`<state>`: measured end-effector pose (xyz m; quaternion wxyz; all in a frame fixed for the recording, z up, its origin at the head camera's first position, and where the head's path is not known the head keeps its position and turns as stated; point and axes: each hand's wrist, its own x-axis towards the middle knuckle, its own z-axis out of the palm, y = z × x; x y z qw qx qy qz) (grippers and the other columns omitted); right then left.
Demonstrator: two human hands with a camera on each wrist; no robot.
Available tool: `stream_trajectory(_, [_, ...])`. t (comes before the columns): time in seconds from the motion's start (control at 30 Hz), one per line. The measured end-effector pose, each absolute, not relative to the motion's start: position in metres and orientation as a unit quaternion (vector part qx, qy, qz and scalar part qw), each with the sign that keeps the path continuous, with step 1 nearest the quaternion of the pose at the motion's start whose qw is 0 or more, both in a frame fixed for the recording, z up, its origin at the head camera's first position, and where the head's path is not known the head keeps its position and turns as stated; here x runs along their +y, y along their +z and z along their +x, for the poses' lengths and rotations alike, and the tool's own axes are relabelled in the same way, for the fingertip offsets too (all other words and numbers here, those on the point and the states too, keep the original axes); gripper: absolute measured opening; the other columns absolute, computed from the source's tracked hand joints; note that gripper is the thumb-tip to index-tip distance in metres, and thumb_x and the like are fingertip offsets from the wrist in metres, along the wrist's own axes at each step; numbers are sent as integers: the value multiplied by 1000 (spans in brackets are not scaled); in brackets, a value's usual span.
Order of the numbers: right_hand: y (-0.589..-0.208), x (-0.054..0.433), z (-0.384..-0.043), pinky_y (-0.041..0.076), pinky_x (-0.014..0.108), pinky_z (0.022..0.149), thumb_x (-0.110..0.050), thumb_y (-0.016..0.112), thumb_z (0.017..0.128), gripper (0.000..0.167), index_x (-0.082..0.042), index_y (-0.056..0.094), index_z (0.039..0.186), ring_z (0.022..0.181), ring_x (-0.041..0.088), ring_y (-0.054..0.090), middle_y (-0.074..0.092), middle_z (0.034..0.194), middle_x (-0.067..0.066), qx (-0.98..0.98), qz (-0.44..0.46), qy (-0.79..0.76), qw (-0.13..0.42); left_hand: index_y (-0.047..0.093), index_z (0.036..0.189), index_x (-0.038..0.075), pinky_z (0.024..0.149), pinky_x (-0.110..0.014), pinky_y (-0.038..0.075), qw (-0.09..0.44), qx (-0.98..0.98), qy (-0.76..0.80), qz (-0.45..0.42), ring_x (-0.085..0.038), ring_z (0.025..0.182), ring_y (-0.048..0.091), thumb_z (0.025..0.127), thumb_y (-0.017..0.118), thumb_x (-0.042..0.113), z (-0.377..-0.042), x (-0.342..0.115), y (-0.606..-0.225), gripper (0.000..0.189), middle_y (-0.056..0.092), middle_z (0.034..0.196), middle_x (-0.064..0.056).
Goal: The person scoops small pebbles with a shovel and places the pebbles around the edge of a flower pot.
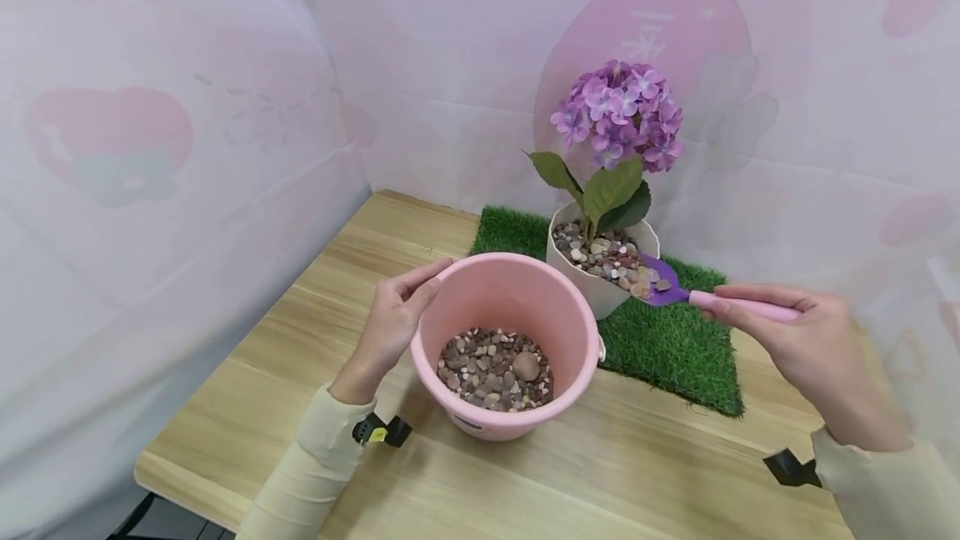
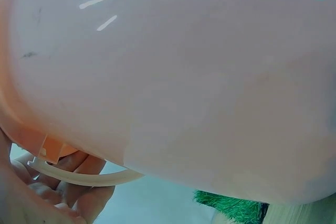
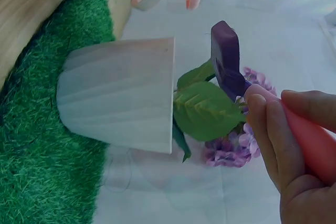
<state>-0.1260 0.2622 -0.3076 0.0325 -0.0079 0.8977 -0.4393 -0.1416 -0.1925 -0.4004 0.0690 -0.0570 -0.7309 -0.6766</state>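
My left hand (image 1: 390, 315) grips the rim of a pink bucket (image 1: 502, 273) at its left side. Pebbles (image 1: 495, 369) cover the bucket's bottom, one of them a larger round stone (image 1: 527, 366). In the left wrist view the fingers (image 2: 92, 198) curl by the rim and the pale bail handle (image 2: 89, 177). A small trowel has a pink handle (image 1: 750, 307), which my right hand (image 1: 817, 348) holds. Its purple blade (image 1: 671, 286) carries some pebbles and, in the right wrist view, hangs above the rim of a white flowerpot (image 3: 121, 93). Pebbles surround the plant's stem in that pot.
A purple hydrangea (image 1: 622, 115) with green leaves rises from the pot. Beneath the pot lies a green artificial-grass mat (image 1: 675, 357) on the wooden table (image 1: 300, 348). Printed white-pink curtains (image 1: 450, 90) hang behind and at the left.
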Motion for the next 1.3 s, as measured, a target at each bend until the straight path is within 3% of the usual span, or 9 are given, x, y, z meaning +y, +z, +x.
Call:
stream_trajectory(0.27, [-320,280,-151,50,4,89,-50,76,95,53,-21,71,139,121,-6,68,81,119,-1,887,-12,-458,49,63,144,1,97,-33,64,66,-733,-675,-55,-40,126,69,108,57,12,-142,-192,-402,38,65,145,-21])
stream_trajectory(0.33, [-322,285,-157,51,7,95,-50,75,95,54,-21,70,140,121,-6,68,80,120,-1,887,-12,-459,58,63,144,2,96,-33,65,65,-733,-675,-55,-40,125,69,108,57,13,-141,-192,-401,38,66,145,-20])
stream_trajectory(0.47, [-322,291,-167,46,31,122,-51,75,96,56,-21,68,142,118,-5,69,79,123,-3,887,-11,-456,73,64,144,3,96,-34,65,64,-733,-675,-54,-40,124,70,108,58,14,-141,-192,-400,38,66,144,-20])
stream_trajectory(0.57, [-321,293,-175,50,25,116,-48,76,95,54,-17,70,139,111,-3,73,80,118,-4,894,-27,-444,56,64,144,4,96,-34,65,65,-735,-673,-54,-39,124,70,108,58,14,-141,-192,-401,38,66,145,-19])
stream_trajectory(0.63, [-320,293,-180,53,10,100,-46,77,95,52,-14,71,136,105,-2,75,81,113,-5,901,-43,-430,41,64,144,4,96,-34,65,67,-734,-673,-54,-39,125,70,108,58,14,-141,-192,-401,38,66,145,-19])
stream_trajectory(0.7, [-318,294,-184,47,-1,84,-45,78,95,51,-13,72,134,102,-4,75,82,109,-6,909,-56,-413,30,64,143,4,96,-33,65,68,-734,-673,-54,-39,125,70,108,58,14,-141,-193,-401,37,66,145,-19])
stream_trajectory(1.03, [-319,297,-199,50,1,84,-44,76,97,46,-15,75,132,103,-12,70,82,109,-8,920,-90,-379,41,64,144,3,99,-34,64,67,-732,-676,-58,-38,127,69,108,58,13,-142,-192,-402,38,65,146,-19])
stream_trajectory(1.3, [-312,292,-209,52,3,83,-44,77,96,37,-18,80,124,101,-11,71,83,106,-8,925,-118,-360,31,64,144,2,98,-34,64,72,-734,-673,-59,-39,126,69,108,58,13,-142,-193,-402,38,65,146,-19])
